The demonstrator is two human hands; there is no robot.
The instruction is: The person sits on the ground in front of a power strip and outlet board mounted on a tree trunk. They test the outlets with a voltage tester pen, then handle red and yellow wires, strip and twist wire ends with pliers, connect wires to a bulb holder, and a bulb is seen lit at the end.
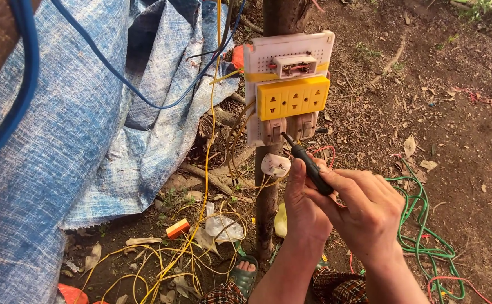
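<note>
Both hands (344, 205) grip screwdriver (309, 164); tip hidden at sockets (288, 128).

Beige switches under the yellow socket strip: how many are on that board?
2. The left switch sits below the yellow socket strip, touched by the screwdriver tip; the right switch is beside it. Others may be hidden.

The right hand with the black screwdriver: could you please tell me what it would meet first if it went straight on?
Most likely the left beige fitting under the yellow socket strip; the black screwdriver in the right hand already seems to touch it, though depth is unclear.
</note>
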